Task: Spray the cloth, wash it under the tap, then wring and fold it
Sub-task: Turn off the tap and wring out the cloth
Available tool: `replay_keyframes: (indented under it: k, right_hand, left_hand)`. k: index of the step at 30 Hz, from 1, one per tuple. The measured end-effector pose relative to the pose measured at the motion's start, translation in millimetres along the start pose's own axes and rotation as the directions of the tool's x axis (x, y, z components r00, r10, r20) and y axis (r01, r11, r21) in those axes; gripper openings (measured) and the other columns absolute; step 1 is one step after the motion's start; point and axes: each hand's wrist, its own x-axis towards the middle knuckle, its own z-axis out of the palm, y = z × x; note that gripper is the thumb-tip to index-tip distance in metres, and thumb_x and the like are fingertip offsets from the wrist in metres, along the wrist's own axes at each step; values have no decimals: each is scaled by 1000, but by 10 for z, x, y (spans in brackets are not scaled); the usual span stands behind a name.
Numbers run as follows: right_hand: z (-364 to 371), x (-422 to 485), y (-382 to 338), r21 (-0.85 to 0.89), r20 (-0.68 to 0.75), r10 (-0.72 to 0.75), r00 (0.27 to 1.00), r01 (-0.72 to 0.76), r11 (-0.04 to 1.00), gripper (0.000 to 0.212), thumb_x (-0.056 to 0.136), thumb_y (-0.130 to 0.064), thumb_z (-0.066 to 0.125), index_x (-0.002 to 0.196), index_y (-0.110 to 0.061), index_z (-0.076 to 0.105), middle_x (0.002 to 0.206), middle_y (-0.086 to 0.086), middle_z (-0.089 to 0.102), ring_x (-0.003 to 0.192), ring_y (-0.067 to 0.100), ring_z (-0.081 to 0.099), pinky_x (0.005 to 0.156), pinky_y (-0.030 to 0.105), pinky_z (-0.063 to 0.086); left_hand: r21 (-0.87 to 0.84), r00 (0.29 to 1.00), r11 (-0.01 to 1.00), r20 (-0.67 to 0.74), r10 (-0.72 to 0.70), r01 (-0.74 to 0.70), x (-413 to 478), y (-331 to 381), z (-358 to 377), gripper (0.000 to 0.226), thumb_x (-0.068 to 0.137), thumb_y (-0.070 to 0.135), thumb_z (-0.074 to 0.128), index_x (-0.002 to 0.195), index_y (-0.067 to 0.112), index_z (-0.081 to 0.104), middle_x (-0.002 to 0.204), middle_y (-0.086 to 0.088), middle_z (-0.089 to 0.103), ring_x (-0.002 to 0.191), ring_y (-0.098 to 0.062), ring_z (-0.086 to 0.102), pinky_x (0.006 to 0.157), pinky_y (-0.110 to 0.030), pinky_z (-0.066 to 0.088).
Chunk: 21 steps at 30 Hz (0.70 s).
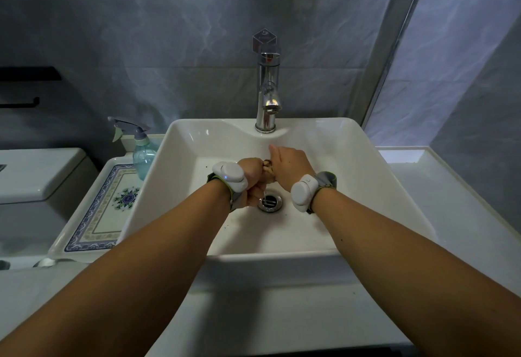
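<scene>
Gripping cloth (268,172) btwn both hands (272,176), over sink (366,187) drain (269,202)

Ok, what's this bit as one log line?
step: wring | left hand: grips cloth | right hand: grips cloth | over drain, dripping

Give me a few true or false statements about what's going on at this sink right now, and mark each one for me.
1. Both hands grip the cloth over the sink. True: the left hand and right hand hold the cloth above the sink.
2. The spray bottle stands inside the basin. False: the spray bottle stands outside it, by its left wall.
3. The cloth is held above the drain. True: the drain lies just below it.
4. The right hand rests on the tap. False: the tap is untouched.
</scene>
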Motion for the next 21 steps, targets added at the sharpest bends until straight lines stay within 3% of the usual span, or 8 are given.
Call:
replay_keyframes:
  k: [4,7,9,13,17,21]
  right_hand:
    - [23,25,16,38,2,43,999,-43,998,34,110,-18,28,102,-1,56,106,23,67,84,33,56,71,34,39]
    - [8,22,18,213,-13,126,992,-120,970,42,110,-22,28,94,4,58,100,25,68,87,38,61,78,41,48]
    - [12,3,29,333,-13,182,983,-168,928,49,109,-30,31,96,4,64,96,23,70,90,39,66,83,44,53]
    - [1,-58,26,503,46,262,964,-249,828,57,103,-54,37,95,-10,72,87,10,73,78,29,70,74,38,56]
    - [-76,-66,21,480,94,267,959,-278,832,66,100,-67,30,97,-17,73,85,5,73,71,21,66,65,30,50]
    - [-221,-134,22,519,199,351,915,-403,754,88,95,-77,21,88,-5,73,69,11,68,57,23,58,55,28,45]
  left_hand:
    - [-35,998,998,-46,42,-44,26,-13,-6,35,95,22,33,60,20,35,48,0,31,37,-16,21,44,-18,20]
    - [-38,994,995,-64,89,-92,13,-11,-7,45,100,36,40,59,18,41,50,-1,37,40,-16,24,45,-18,23]
    - [-39,991,993,-70,111,-114,10,-26,-17,58,102,54,42,58,18,46,53,-2,39,42,-15,28,44,-19,25]
    - [9,989,991,-56,136,-136,-38,0,-75,66,95,75,40,66,16,46,58,-2,37,44,-14,27,45,-20,24]
    - [55,988,987,-18,152,-151,-98,59,-133,66,92,78,44,71,16,43,60,-1,33,45,-13,26,46,-23,20]
    - [56,979,978,35,200,-202,-185,86,-221,59,92,71,55,80,14,58,59,1,35,44,-12,26,43,-22,22]
